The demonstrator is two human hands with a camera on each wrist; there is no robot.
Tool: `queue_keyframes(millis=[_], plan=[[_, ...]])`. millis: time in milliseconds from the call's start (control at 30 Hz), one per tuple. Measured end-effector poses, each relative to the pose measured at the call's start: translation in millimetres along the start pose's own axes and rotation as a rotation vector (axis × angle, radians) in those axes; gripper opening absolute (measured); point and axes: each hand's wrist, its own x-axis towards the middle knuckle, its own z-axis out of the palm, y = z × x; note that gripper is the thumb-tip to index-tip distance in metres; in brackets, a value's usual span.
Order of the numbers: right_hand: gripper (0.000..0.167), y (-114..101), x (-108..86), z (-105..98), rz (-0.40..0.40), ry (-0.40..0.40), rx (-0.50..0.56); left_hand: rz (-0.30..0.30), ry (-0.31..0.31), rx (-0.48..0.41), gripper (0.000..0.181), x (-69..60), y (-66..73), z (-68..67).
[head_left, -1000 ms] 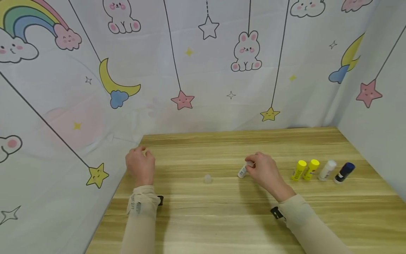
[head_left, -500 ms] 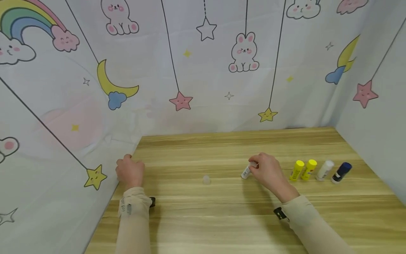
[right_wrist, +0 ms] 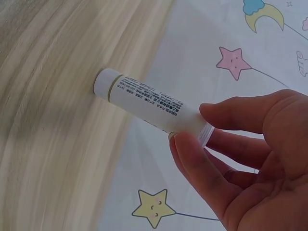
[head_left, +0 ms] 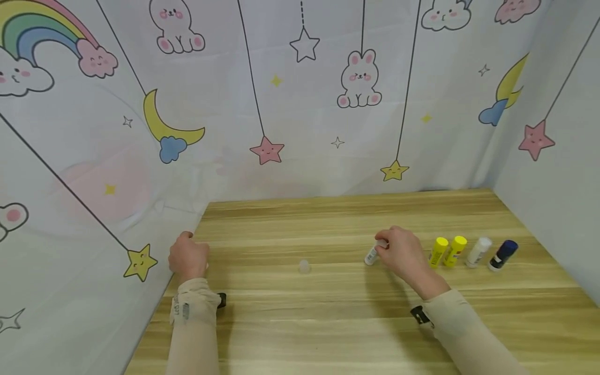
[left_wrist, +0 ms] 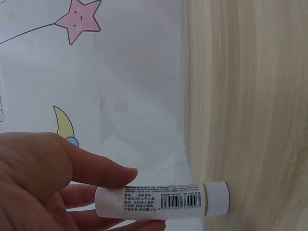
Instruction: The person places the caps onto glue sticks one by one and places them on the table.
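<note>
At the table's left edge my left hand (head_left: 188, 258) holds a white glue stick (left_wrist: 154, 201) upright between thumb and fingers. Its barcode label faces the left wrist camera, and its lower end is at the wooden surface. The head view hides most of that stick behind the hand. Right of centre, my right hand (head_left: 405, 255) pinches another white glue stick (right_wrist: 149, 103) near its top, with thumb and fingertips on either side. This one's base appears to meet the table. Between the hands lies a small, round, translucent whitish piece (head_left: 304, 267), perhaps a cap; its kind is unclear.
To the right, a row stands on the wooden table (head_left: 300, 323): two yellow glue sticks (head_left: 438, 252) (head_left: 455, 251), a white one (head_left: 478, 253) and one with a navy cap (head_left: 503, 255). A printed cloth (head_left: 225, 104) hangs behind and at both sides.
My left hand has moved left and slightly nearer, toward the table's left edge. The right hand, with its glue stick, has shifted a little right toward the row. The translucent piece stays put.
</note>
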Motion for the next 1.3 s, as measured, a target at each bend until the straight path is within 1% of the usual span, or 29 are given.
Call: queue_keyframes(millis=[167,367,567,667,800,933,1067,1133,1300], plan=[[0.019,4.6,-2.4,-6.5,0.000,-0.013,-0.014,0.002,-0.018,-0.006,0.054,-0.9,-0.8,-0.7],[0.021,7.8,-2.1,-14.0,0.013,-0.024,-0.053,-0.003,-0.040,0.007,0.053,-4.1,1.3,-2.3],[0.022,11.2,-0.5,-17.4,0.021,-0.055,-0.077,0.007,-0.116,0.062,0.050,-6.7,2.9,-3.1],[0.022,13.4,-1.4,-19.7,0.040,-0.071,-0.089,0.039,-0.132,0.059,0.050,-7.8,2.9,-2.8],[0.022,16.5,-2.7,-22.1,0.051,-0.078,-0.098,0.088,-0.120,0.037,0.049,-8.7,2.3,-1.4],[0.022,20.3,-4.4,-25.2,0.054,-0.075,-0.104,0.115,-0.074,0.019,0.042,-9.7,1.9,3.5],[0.022,24.3,-6.3,-28.4,0.080,-0.081,-0.120,0.132,-0.030,-0.013,0.034,-8.8,0.3,11.2],[0.023,26.2,-6.8,-30.2,0.093,-0.083,-0.124,0.134,-0.024,-0.022,0.033,-7.4,-0.5,15.3],[0.024,32.1,-7.0,-33.3,0.096,-0.075,-0.131,0.123,-0.023,-0.043,0.034,-4.6,0.0,22.4]])
